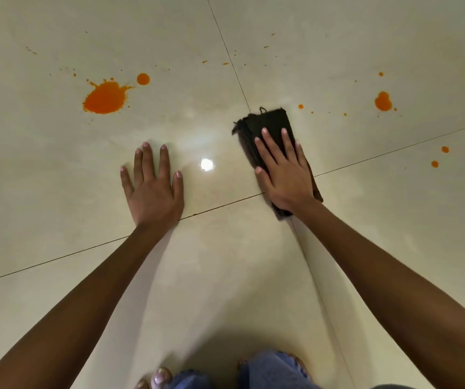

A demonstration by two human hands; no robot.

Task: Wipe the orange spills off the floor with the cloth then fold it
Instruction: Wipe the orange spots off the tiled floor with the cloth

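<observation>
Under my right hand (284, 175) lies the dark folded cloth (270, 120), pressed flat to the glossy tiled floor (225, 276) by straight, spread fingers that clasp nothing. My left hand (152, 189) rests palm-down on bare tile beside it, fingers likewise straight. Ahead and left of that palm sits the big orange spill (105, 98); a smaller orange blotch (382, 101) lies ahead and right of the cloth.

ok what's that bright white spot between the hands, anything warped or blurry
Head view: the spot is a light's glare on the glossy floor; the tile seams fan out, likely from the wide-angle lens; the jeans at the bottom edge look soft, the big orange spill sharp.
</observation>
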